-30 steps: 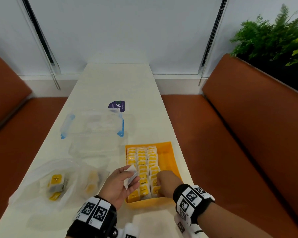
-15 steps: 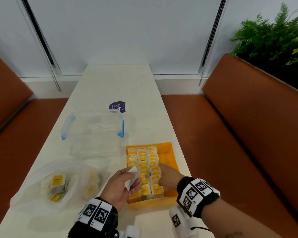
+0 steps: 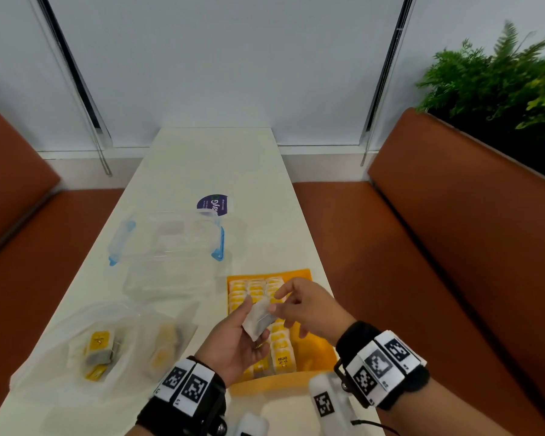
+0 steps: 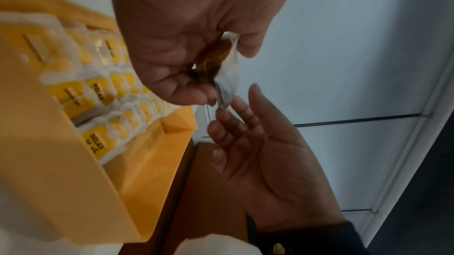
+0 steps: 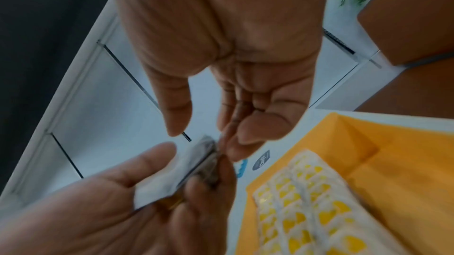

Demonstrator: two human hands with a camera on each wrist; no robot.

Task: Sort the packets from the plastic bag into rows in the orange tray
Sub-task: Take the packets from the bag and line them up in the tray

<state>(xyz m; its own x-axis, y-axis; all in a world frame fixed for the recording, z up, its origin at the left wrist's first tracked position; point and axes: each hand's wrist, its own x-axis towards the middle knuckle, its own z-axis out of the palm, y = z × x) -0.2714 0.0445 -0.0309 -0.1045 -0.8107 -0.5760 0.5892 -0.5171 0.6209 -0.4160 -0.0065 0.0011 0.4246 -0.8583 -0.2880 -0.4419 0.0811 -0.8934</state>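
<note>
The orange tray (image 3: pixel 274 385) at the table's near right holds three rows of yellow-and-white packets (image 3: pixel 255 288). Just above its left side, my left hand (image 3: pixel 255 323) grips a white packet (image 3: pixel 262 313) between thumb and fingers, blank side up. My right hand (image 3: pixel 277 298) hovers over the tray; its fingertips touch that packet's far edge. In the right wrist view the thumb (image 5: pixel 175 123) stands apart from the packet (image 5: pixel 172 179). In the left wrist view the right hand's fingers (image 4: pixel 228 115) are nearly straight under the packet (image 4: pixel 229 76). The clear plastic bag (image 3: pixel 129 325) lies left with a few packets (image 3: pixel 99 347) inside.
A clear lidded box with blue clips (image 3: pixel 167 243) stands behind the bag and tray, and a purple sticker (image 3: pixel 213 203) lies beyond it. The narrow white table (image 3: pixel 221 165) runs between brown benches (image 3: pixel 438 262). The tray's right strip (image 3: pixel 317 357) is bare.
My right hand has lifted out of the tray's near end and come up to the packet in my left hand. My left hand has risen slightly over the tray.
</note>
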